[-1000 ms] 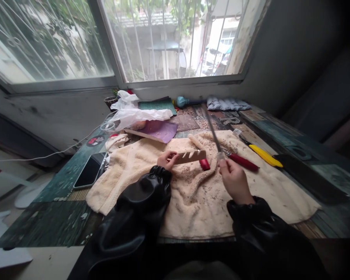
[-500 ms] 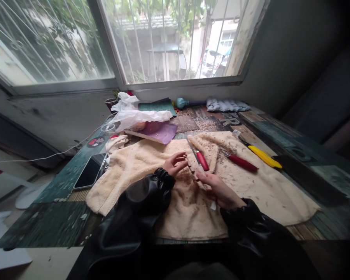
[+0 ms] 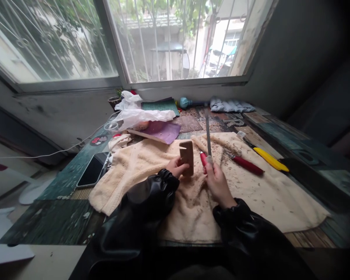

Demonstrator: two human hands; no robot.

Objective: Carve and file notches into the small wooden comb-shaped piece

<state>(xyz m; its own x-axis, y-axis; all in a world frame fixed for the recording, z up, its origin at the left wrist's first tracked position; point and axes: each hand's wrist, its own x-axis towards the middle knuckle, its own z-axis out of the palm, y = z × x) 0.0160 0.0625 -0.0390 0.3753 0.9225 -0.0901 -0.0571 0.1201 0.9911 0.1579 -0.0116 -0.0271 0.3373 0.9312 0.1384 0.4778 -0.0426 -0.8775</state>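
Observation:
My left hand [image 3: 177, 168] grips a small flat wooden piece [image 3: 188, 158] by its left side and holds it upright. A thin notch shows in the piece's upper left edge. My right hand [image 3: 218, 184] is closed round the pale lower end of a narrow metal blade [image 3: 208, 134], which points up and away. Whether it is a file or a saw blade, I cannot tell. Blade and wood are apart. A red-handled tool [image 3: 203, 158] lies just behind my right hand, partly hidden. Beneath both hands spreads a cream cloth [image 3: 151, 155] strewn with wood shavings.
Right of my hands lie another red-handled tool [image 3: 247, 165] and a yellow-handled cutter [image 3: 270, 158]. A phone [image 3: 93, 170] rests at the left. Farther back are a purple sheet [image 3: 165, 132], a white plastic bag [image 3: 148, 115] and a grey-blue padded packet [image 3: 231, 105] by the window.
The wooden piece has turned from edge-on to show its broad face. My right hand has drawn back from it, and the blade now points upward.

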